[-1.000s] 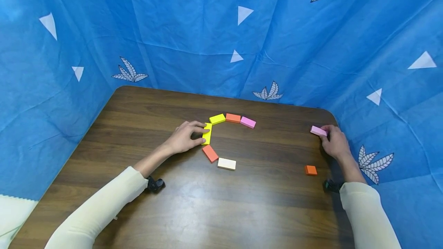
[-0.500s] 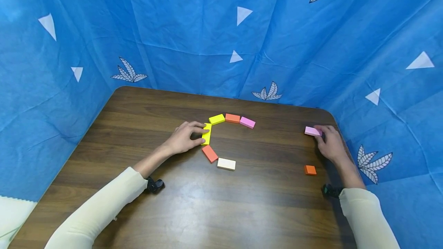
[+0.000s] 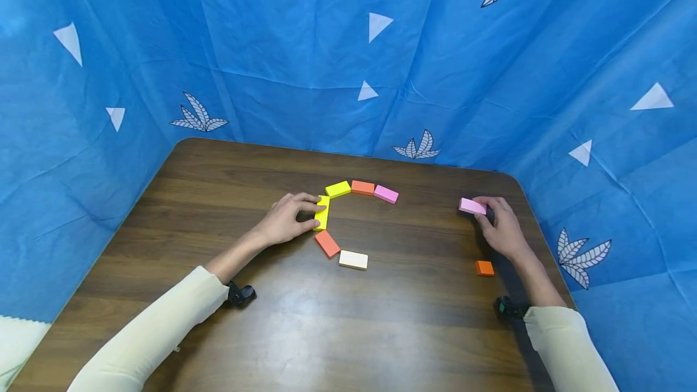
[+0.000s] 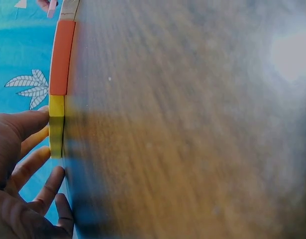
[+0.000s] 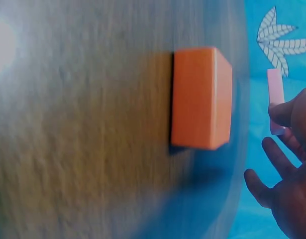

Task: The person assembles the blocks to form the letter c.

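My right hand (image 3: 502, 230) pinches a pink block (image 3: 472, 205) between thumb and fingers, over the table's right part. In the right wrist view this pink block (image 5: 275, 94) stands out beyond the thumb, the other fingers loose. My left hand (image 3: 288, 218) rests its thumb and fingertips on a long yellow block (image 3: 322, 213). Joined to it in a curved row are another yellow block (image 3: 337, 189), an orange-red block (image 3: 362, 187) and a pink block (image 3: 386, 194) at the far side. A red block (image 3: 327, 244) and a cream block (image 3: 353, 259) continue the curve toward the front.
A small orange block (image 3: 484, 268) lies on the wooden table (image 3: 414, 319) below the right hand. Blue patterned cloth (image 3: 305, 47) hangs behind the table and along both sides.
My right hand has carried its pink block leftward from near the table's right edge. My left hand stays at the yellow block. The head view has shifted slightly.
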`<state>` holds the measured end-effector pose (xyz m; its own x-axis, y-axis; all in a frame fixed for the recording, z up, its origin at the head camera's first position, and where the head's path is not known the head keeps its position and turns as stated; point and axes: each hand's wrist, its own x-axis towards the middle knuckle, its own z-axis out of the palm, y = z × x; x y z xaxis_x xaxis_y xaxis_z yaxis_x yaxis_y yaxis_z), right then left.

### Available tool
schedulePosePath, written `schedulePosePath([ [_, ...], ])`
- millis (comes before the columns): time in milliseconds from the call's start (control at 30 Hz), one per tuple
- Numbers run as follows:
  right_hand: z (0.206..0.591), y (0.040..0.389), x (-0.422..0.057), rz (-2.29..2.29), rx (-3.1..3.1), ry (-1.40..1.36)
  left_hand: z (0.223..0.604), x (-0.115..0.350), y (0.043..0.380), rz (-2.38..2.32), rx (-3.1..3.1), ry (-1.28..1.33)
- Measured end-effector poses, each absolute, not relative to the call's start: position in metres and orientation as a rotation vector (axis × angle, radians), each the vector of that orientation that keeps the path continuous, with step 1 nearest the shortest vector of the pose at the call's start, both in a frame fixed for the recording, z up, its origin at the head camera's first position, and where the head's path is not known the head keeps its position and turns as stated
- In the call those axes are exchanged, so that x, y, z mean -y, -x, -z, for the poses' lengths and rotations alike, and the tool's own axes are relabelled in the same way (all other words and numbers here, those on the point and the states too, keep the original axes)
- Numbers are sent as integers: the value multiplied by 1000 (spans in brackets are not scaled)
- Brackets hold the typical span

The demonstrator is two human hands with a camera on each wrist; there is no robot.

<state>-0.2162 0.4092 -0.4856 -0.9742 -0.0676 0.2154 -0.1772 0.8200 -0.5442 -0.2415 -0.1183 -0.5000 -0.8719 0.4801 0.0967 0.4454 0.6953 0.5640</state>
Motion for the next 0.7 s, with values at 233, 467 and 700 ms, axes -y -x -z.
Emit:
schedulePosePath([
  [233,483,211,-393,-878,2846,-271,501,118,242,-932,-2836,-770],
  [467,483,205,-369,-915,2867,-420,499,118,243,-933,-2839,-770],
  [700,483,197,-349,-899,2976,-421,500,117,242,-929,-2841,-767],
])
